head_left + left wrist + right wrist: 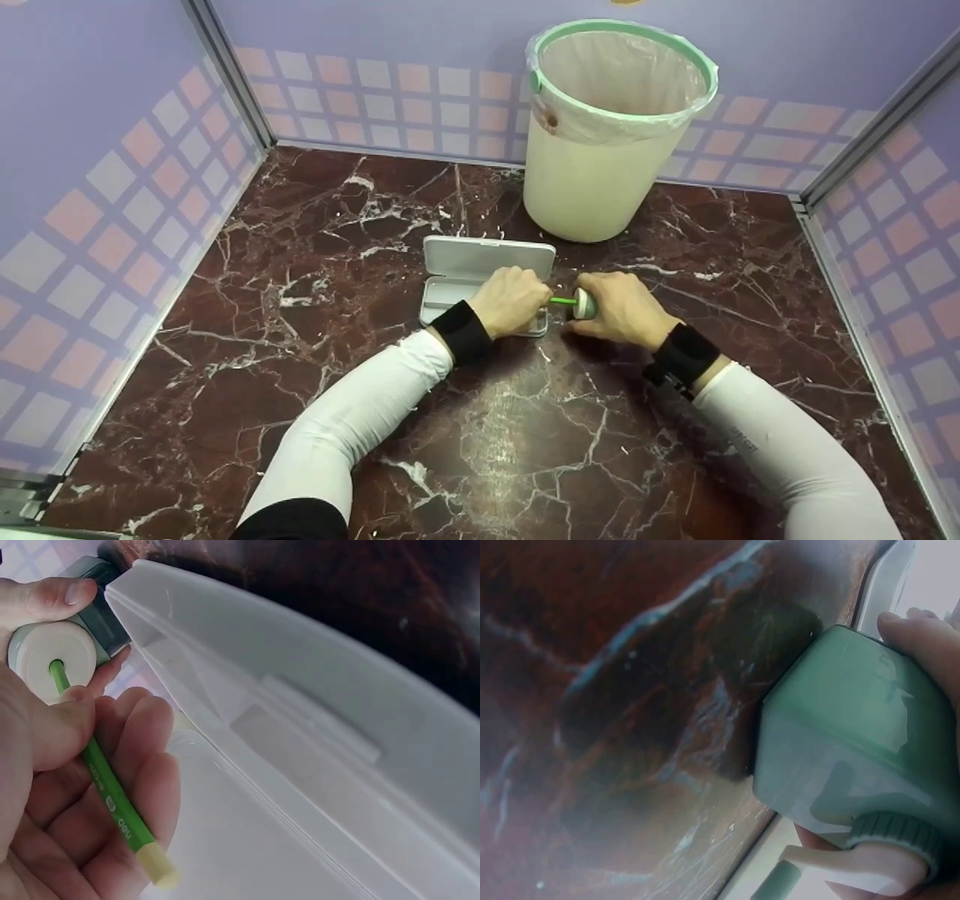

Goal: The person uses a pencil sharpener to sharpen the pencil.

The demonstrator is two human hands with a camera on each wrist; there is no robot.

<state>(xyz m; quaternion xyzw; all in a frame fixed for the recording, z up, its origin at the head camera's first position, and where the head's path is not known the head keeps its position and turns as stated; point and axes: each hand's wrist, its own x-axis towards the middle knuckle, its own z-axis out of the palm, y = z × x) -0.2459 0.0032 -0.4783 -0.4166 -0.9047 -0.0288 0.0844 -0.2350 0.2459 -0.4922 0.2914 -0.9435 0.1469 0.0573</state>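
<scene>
A green pencil [112,791] with a pale yellow end is pinched between the thumb and fingers of my left hand [514,301]. Its other end sits in the round white opening of a green crank pencil sharpener [855,720]. My right hand [626,309] grips the sharpener's body, close to the tabletop. In the right wrist view the white crank handle [840,866] with its green knob points away from the palm. Beneath and behind my left hand lies a white pencil case [489,259] with its lid raised; the hand hides part of its tray.
A cream waste bin [592,180] with a green rim and clear liner stands behind the hands, near the back wall. Small pale scraps dot the dark red marble-patterned tabletop [262,375]. Tiled-print walls [150,172] enclose the left, back and right sides.
</scene>
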